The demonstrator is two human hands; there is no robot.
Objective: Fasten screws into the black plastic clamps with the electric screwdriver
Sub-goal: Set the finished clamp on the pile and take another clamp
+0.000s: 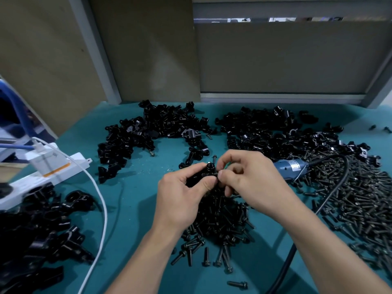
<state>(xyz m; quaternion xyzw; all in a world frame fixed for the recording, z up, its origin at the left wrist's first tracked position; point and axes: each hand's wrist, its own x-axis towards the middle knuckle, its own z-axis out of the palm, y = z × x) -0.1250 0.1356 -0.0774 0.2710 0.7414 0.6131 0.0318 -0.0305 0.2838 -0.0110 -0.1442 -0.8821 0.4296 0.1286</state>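
Observation:
My left hand (182, 196) grips a black plastic clamp (209, 171) above the teal table, thumb and fingers curled round it. A screw head shows at the clamp's top. My right hand (248, 179) pinches at the clamp's right side with thumb and forefinger; what it pinches is too small to tell, likely a screw. The blue electric screwdriver (290, 168) lies on the table just behind my right hand, untouched, its black cable (331, 198) looping to the right and down. A heap of black screws (222, 221) lies under my hands.
Piles of black clamps lie at the back left (152, 128), back right (265, 132) and near left (42, 230). A wide spread of screws (364, 200) covers the right side. A white power strip (42, 172) with a white cable (101, 209) sits at left. Panels stand behind.

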